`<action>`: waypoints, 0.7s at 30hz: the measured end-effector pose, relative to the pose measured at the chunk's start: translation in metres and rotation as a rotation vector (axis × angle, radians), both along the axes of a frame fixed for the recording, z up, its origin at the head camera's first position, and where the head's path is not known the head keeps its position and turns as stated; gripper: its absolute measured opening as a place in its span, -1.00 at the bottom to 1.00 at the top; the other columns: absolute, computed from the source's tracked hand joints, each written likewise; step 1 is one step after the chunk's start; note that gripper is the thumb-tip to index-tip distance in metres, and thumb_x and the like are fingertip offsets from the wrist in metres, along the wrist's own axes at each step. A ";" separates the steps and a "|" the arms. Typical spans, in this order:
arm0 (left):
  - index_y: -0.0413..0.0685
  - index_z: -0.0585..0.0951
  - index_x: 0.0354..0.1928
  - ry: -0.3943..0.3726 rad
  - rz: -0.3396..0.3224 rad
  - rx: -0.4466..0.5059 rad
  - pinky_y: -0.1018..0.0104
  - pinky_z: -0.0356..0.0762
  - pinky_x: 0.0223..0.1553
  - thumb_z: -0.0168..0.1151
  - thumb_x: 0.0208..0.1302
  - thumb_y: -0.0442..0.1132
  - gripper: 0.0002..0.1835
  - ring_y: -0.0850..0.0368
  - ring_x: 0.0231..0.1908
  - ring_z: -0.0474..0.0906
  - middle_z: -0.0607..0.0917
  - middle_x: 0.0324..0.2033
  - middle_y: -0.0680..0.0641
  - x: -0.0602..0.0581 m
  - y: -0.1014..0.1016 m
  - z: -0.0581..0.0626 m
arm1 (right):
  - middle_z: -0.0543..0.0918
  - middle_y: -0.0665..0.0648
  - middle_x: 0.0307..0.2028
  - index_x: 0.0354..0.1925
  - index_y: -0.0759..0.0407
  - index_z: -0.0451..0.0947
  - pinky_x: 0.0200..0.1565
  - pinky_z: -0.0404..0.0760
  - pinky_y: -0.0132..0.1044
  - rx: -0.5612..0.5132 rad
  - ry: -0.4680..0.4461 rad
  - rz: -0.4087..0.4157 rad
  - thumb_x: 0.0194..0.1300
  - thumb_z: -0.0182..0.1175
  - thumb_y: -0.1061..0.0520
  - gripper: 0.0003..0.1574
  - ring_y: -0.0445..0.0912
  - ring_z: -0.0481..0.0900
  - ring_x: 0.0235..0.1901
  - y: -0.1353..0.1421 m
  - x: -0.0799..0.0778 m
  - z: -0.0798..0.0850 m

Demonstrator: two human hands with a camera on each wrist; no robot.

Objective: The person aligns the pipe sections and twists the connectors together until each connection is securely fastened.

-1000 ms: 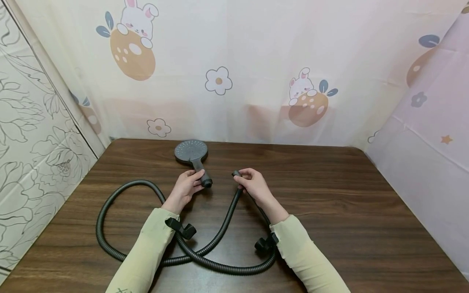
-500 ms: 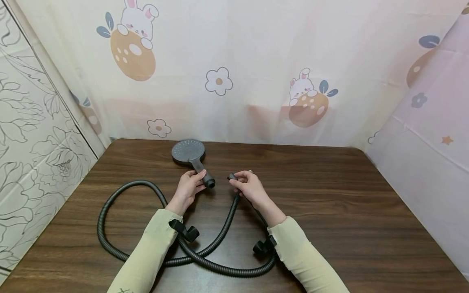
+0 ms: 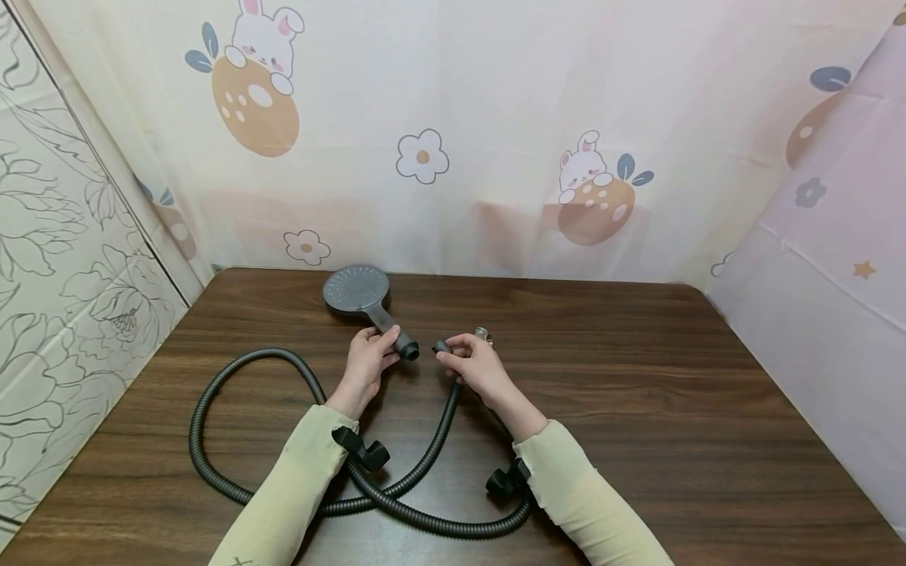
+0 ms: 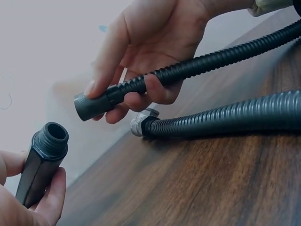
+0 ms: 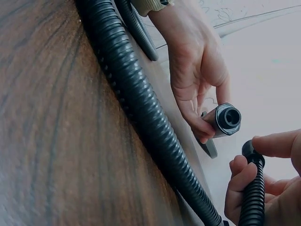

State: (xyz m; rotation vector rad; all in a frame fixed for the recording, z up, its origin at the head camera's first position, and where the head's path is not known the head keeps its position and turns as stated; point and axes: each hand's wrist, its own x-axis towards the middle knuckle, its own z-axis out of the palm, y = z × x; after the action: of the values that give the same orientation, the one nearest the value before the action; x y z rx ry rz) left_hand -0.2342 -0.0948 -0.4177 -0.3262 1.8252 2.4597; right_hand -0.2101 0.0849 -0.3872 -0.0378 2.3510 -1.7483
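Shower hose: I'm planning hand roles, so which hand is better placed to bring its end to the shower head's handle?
Probably the right hand: it holds the hose by its end fitting, which faces the threaded handle across a gap. The left hand grips that handle and could steady it.

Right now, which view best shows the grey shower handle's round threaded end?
Left wrist: the threaded end is large, its ridges clear. Head shows it tiny and dark; right wrist, nearly face-on, ridges unclear.

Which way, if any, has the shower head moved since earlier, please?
Yes: in the head view, the face of the shower head has shifted left against the far edge of the table.
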 end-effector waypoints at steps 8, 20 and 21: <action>-0.35 0.06 0.28 0.014 0.011 -0.003 0.49 0.50 -0.34 0.04 0.31 -0.27 -0.39 0.33 -0.40 0.52 0.41 0.04 -0.32 0.001 0.002 0.002 | 0.60 0.17 -0.34 -0.02 0.30 0.43 -0.47 0.45 -0.38 0.010 0.004 0.005 0.19 0.19 0.19 -0.62 -0.07 0.56 -0.45 -0.004 0.002 0.001; -0.37 0.14 0.20 0.089 0.115 0.005 0.44 0.51 -0.35 0.09 0.27 -0.32 -0.46 0.32 -0.43 0.51 0.46 -0.17 -0.20 0.001 0.007 0.001 | 0.62 0.16 -0.36 -0.06 0.31 0.43 -0.44 0.50 -0.33 -0.002 0.012 0.045 0.18 0.19 0.24 -0.65 -0.02 0.57 -0.43 -0.010 0.008 0.001; -0.37 0.15 0.19 0.095 0.120 0.004 0.43 0.52 -0.34 0.09 0.27 -0.32 -0.46 0.32 -0.43 0.51 0.46 -0.18 -0.19 0.002 0.007 0.001 | 0.62 0.16 -0.37 -0.07 0.31 0.43 -0.43 0.50 -0.32 0.003 0.012 0.049 0.17 0.20 0.24 -0.66 -0.01 0.57 -0.42 -0.010 0.008 0.001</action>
State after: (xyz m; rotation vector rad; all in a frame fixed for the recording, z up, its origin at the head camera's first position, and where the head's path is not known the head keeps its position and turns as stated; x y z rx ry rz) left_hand -0.2324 -0.0876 -0.4162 -0.3335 1.8901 2.6012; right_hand -0.2017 0.0746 -0.3865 -0.1051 2.3409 -1.7267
